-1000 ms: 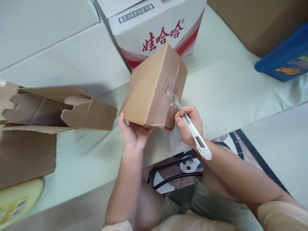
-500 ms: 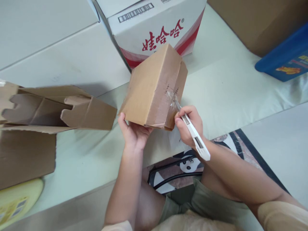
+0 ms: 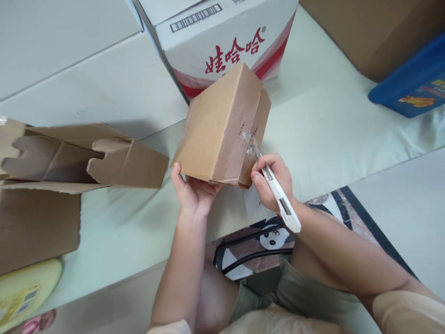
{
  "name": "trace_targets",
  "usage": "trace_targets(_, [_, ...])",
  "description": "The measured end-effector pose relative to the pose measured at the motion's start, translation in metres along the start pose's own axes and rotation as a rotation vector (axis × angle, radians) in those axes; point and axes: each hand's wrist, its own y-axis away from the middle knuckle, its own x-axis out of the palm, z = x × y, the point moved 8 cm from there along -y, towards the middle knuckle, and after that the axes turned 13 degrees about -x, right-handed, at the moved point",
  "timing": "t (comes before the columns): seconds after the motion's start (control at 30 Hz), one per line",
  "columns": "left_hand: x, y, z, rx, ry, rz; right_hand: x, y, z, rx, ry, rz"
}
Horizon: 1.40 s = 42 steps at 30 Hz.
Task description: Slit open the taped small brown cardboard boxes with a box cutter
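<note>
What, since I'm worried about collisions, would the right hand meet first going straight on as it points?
Probably the cardboard box: the white knife in the right hand seems to touch its taped side, though depth is unclear.

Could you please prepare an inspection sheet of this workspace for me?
Surface: pale green cover, wrinkled at the right.
Things in hand: tilted box of brown cardboard, clear tape on one side; white knife, tip at the tape.
Clutter: opened box at left, blue container at right, yellow object at lower left.
Hands: left hand supports the tilted box from below; right hand grips the white knife.
Cables: nothing seen.
Surroundings: red-and-white carton behind; panda print below.
</note>
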Motion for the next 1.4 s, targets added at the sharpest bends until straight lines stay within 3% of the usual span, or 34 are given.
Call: trace_targets(1.4, [-0.0014, 0.0003, 0.0001, 0.01, -0.027, 0.02, 0.0004, -0.0002, -0.0018, 0.033, 0.035, 0.043])
